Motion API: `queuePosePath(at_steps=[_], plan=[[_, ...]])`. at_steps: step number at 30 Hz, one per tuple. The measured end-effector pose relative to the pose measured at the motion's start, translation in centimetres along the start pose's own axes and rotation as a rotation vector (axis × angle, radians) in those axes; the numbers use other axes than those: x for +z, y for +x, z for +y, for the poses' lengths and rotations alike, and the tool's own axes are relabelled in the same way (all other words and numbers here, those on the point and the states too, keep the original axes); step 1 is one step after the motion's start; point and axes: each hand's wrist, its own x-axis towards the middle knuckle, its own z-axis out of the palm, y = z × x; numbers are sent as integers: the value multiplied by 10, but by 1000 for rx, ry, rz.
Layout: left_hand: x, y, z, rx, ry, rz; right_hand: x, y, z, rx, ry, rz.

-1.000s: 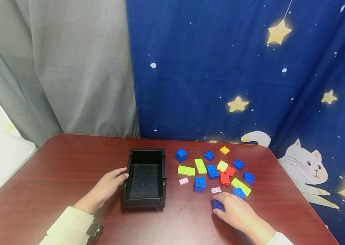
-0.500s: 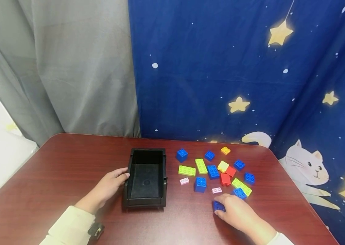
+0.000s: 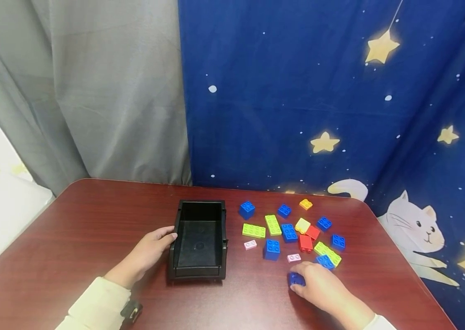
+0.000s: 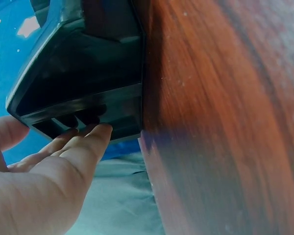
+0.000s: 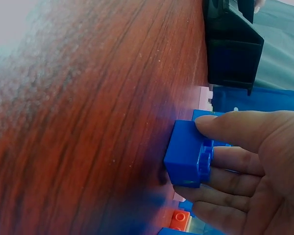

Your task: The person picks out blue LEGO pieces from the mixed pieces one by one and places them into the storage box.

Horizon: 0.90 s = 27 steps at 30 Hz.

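I am seated at a dark red wooden table [image 3: 71, 238], looking down at my two hands. My right hand [image 3: 319, 288] rests on the near right part of the table, and its thumb and curled fingers [image 5: 225, 129] pinch a blue brick [image 3: 296, 278] that sits on the wood at my fingertips; the right wrist view shows the thumb along the top of the brick and the other fingers against its studded face. My left hand [image 3: 147, 252] lies on the table left of a black open-topped bin [image 3: 199, 238], with its fingers nearly straight and its fingertips [image 4: 95, 132] touching the bin's left outer wall near the rim, holding nothing. The bin stands upright near the middle of the table, its long side running from near to far. Just beyond my right hand, to the right of the bin, loose bricks are scattered flat on the table: several blue ones [image 3: 272, 249], two long lime green ones [image 3: 254, 230], another lime green one [image 3: 327, 253] on the right, two red ones [image 3: 305, 243] touching each other, a yellow one [image 3: 302, 225], a small orange one [image 3: 305, 204] at the far edge, and two small pink plates [image 3: 250, 244]. Behind the table hang a grey curtain [image 3: 84, 91] on the left and a dark blue cloth [image 3: 319, 91] printed with yellow stars and a white cat on the right.
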Motion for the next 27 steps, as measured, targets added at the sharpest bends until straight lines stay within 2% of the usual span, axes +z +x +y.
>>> queuePosePath(at_steps=[11, 19, 27], plan=[[0, 0, 0, -7, -23, 1, -3, 1, -11, -56, -19, 67], [1, 2, -1, -11, -25, 8, -7, 3, -30, -117, 16, 130], [2, 1, -1, -16, -27, 15, -11, 4, -51, -187, 21, 149]])
